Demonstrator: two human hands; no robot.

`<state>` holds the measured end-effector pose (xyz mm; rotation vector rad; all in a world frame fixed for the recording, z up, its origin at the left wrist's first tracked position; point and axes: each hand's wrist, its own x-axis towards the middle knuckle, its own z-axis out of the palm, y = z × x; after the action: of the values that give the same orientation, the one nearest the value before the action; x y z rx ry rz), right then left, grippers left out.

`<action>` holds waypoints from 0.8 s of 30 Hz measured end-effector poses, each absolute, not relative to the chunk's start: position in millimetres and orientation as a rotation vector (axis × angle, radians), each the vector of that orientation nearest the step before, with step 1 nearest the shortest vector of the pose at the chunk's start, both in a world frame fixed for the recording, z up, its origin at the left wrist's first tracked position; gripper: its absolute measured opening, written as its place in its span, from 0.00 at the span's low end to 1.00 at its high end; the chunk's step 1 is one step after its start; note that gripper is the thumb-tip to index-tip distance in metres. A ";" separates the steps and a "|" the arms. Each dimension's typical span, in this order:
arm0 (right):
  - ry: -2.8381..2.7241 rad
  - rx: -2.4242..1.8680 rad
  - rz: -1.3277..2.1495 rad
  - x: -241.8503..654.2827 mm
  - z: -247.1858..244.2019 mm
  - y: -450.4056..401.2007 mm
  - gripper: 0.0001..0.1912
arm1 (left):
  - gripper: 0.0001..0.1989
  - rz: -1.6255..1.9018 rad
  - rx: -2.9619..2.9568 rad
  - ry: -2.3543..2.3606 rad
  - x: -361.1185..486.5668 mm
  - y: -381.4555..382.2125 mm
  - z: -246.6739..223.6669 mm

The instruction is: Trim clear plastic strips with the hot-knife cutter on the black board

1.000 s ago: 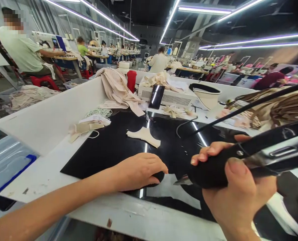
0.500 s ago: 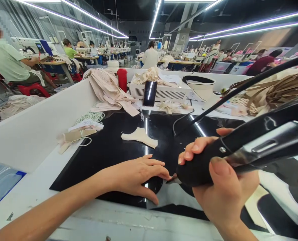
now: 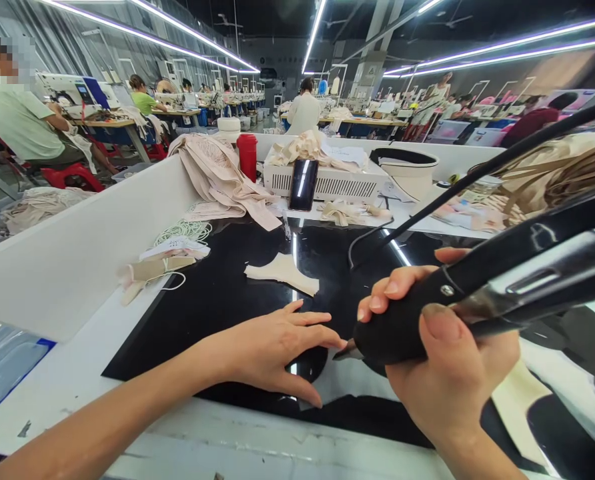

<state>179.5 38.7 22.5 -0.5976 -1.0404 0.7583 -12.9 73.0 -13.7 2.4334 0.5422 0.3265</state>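
Observation:
My left hand [image 3: 277, 347] lies with spread fingers on the glossy black sheet [image 3: 202, 300], its thumb and index finger touching a translucent grey piece [image 3: 347, 387]. Wrapped round a black handheld tool [image 3: 497, 280] is my right hand [image 3: 447, 373], thumb on top. The tool's pointed metal tip [image 3: 347, 351] is down at the translucent piece, close beside my left index fingertip. A cream fabric cutout [image 3: 283, 272] lies flat beyond my left hand. At the lower right, another cream piece [image 3: 520, 407] is partly hidden by my right hand.
A phone [image 3: 303, 185] leans on a white vented box [image 3: 337, 185]. Fabric strips [image 3: 222, 177] and a red cup [image 3: 247, 158] stand left of it. Green cord [image 3: 185, 232] lies at the sheet's left edge. A thick black cable crosses the right side. Several people sit at sewing machines behind.
The view has shifted slightly. My left index finger is a little straighter and nearer the tool tip. My right hand keeps its hold on the tool.

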 end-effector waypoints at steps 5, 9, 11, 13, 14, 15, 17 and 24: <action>-1.058 -0.581 0.781 178.5 21.1 40.3 0.23 | 0.30 0.307 2.404 0.554 -13.1 70.1 -8.8; -1.081 -0.559 0.789 179.2 18.1 40.2 0.23 | 0.29 0.307 2.384 0.550 -12.9 68.9 -8.9; -1.091 -0.551 0.787 179.4 17.0 40.7 0.23 | 0.31 0.278 2.365 0.549 -12.9 69.1 -9.8; -1.097 -0.543 0.790 179.5 16.3 41.1 0.23 | 0.33 0.251 2.345 0.547 -12.9 69.6 -10.5; -1.100 -0.541 0.793 179.5 16.2 41.2 0.23 | 0.34 0.246 2.338 0.550 -12.9 69.7 -10.6; -1.102 -0.544 0.795 179.4 16.2 41.1 0.22 | 0.34 0.245 2.333 0.555 -12.7 69.8 -10.7; -1.112 -0.556 0.787 179.2 16.2 40.5 0.21 | 0.36 0.243 2.329 0.561 -12.2 69.8 -10.7; -1.090 -0.594 0.784 178.0 17.5 33.9 0.21 | 0.39 0.259 2.327 0.580 -10.1 68.3 -10.2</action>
<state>178.0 33.9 17.5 -0.5939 -1.0896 0.7837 -10.1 68.3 -10.2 2.3266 0.5803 0.2592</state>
